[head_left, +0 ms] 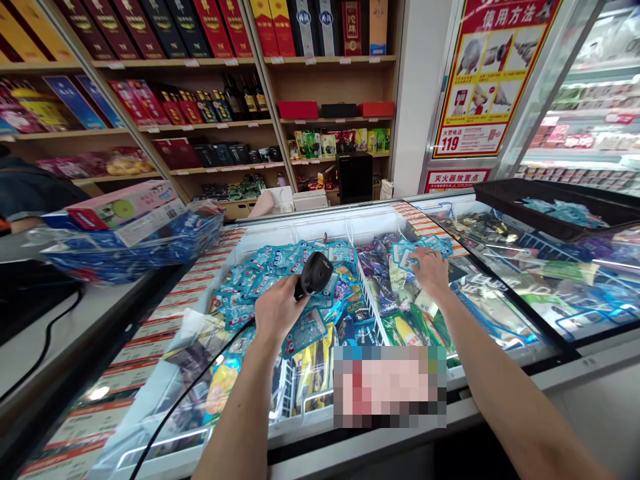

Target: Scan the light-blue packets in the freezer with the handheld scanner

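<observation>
My left hand [278,308] is closed round the handle of a black barcode scanner [315,273], whose head points down at the blue ice-cream packets [260,273] in the left bin of an open chest freezer [320,223]. A black cable runs from the scanner back along my forearm. My right hand [431,269] reaches into the right bin, fingers bent down onto blue-and-white packets [406,255] lying among green and purple wrappers. Whether it grips one is unclear.
A white wire divider [369,300] splits the freezer bins. Glass lids [540,280] cover the freezer to the right. A blue plastic basket of boxes [135,243] sits on the counter at left. Shelves of boxed goods [210,87] stand behind. A person's sleeve [30,190] shows far left.
</observation>
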